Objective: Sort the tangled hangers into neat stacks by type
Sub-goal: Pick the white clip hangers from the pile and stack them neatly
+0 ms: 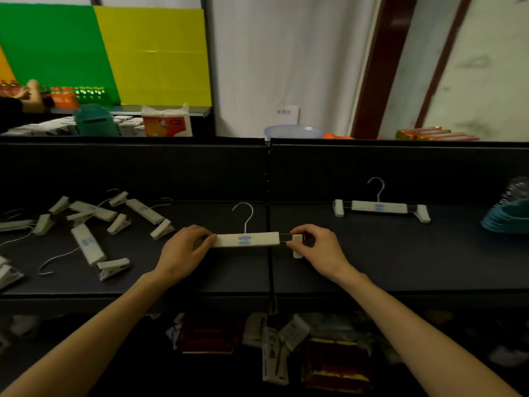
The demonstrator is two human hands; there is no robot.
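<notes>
Both hands hold one white clip hanger [248, 239] flat. The left hand [185, 247] grips its end; the right hand [316, 247] pinches its clip [297, 245].

1. A white clip hanger [246, 239] with blue lettering is held level over the dark shelf [372, 262], hook up.
2. The left hand [183, 250] grips its left end, covering the clip there.
3. The right hand [317, 247] pinches the right clip [297, 245] on its wire.
4. A tangled pile [86, 224] of like hangers lies to the left.
5. One hanger [379, 207] lies alone at the right rear.
6. Teal hangers [506, 219] are stacked at the far right edge.
</notes>
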